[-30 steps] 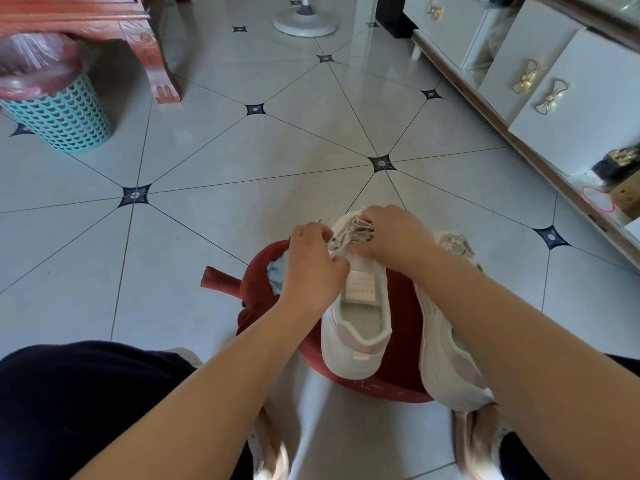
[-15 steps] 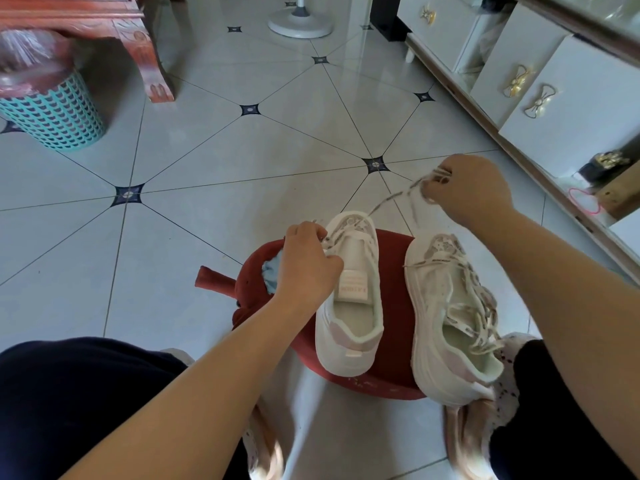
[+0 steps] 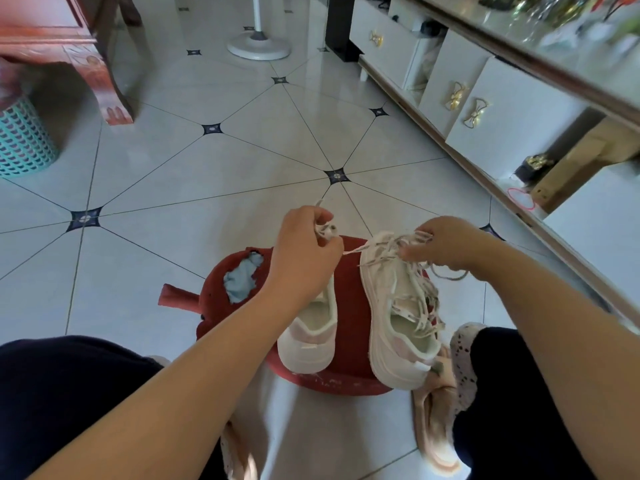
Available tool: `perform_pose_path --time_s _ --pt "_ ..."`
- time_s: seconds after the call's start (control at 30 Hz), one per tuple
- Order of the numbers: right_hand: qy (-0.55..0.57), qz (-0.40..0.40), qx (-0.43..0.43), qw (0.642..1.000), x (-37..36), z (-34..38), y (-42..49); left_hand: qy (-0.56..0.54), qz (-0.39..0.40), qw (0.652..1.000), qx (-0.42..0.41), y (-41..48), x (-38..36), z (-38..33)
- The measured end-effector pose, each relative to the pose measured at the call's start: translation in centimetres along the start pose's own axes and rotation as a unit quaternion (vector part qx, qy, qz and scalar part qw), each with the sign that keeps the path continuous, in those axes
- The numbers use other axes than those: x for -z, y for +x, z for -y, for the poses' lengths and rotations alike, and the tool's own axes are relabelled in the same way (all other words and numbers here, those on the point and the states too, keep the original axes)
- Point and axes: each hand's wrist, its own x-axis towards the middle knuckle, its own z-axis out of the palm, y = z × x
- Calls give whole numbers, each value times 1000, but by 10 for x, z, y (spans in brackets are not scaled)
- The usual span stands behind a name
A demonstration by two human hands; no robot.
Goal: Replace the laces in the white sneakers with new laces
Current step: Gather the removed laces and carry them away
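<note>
Two white sneakers lie side by side on a red stool [image 3: 349,292] between my knees. The left sneaker [image 3: 310,336] has its toe hidden under my left hand [image 3: 304,251], which pinches a patterned lace end [image 3: 325,230] at the front eyelets. The right sneaker [image 3: 398,313] is covered with a loose tangle of lace [image 3: 419,306]. My right hand [image 3: 446,244] grips a bunch of lace strands over that sneaker's toe. A thin strand [image 3: 356,249] runs between my two hands.
The stool's seat has a torn patch showing blue padding [image 3: 242,280]. A white cabinet with gold bow handles [image 3: 478,112] runs along the right. A teal basket [image 3: 20,140] and red carved furniture leg [image 3: 110,95] stand far left, a fan base [image 3: 258,46] at the back.
My right hand pulled the lace up and away from the left sneaker, then came down onto the right sneaker's toe with the lace. My left hand stayed at the left sneaker's front.
</note>
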Motion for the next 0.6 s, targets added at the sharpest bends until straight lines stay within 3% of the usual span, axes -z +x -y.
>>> perform_pose_path --time_s 0.07,0.2,0.37,0.5,0.6 --pt "-26 24 -26 999 -11 -4 0 5 7 1000 4 -2 -4 -2" --pt "-72 -20 -27 997 -26 -13 0 19 15 1000 15 -4 -6 -6" --pt "118 -52 46 991 8 2 -17 -45 66 997 8 -7 5 -15" --pt "205 5 132 970 27 37 -38 -114 124 986 -7 -17 8 -31" --pt "274 33 159 948 23 57 -46 -196 120 973 -17 -28 4 -38"
